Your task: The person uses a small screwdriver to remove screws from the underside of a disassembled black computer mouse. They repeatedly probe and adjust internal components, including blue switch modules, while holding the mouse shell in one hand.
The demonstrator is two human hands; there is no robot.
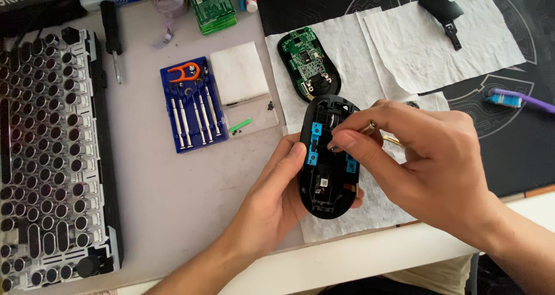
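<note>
**Mouse shell open, internals under work**

Left hand (pixel 277 191) is clamped around the black mouse shell (pixel 328 156), held above the paper towel (pixel 358 58). Right hand (pixel 428 156) pinches a brass-coloured tool (pixel 370 127) into it. Circuit board (pixel 308 63) already lies removed beyond; reassembly appears outstanding. Blue screwdriver case (pixel 193 104) left; green packet (pixel 211 6) at far edge.

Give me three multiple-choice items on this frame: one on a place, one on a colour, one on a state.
1. Where does the green circuit board lie?
A. on white paper towel
B. inside the blue screwdriver case
C. on the keyboard

2. What colour are the plastic parts inside the black mouse shell?
A. red
B. blue
C. yellow

3. How is the mouse shell held?
A. lying untouched
B. cupped by the left hand
C. closed, cover on

Answers: 1 A, towel shows all round the board. 2 B, blue pieces line the shell's inside. 3 B, the left hand wraps its side while the right hand works a tool inside.
</note>
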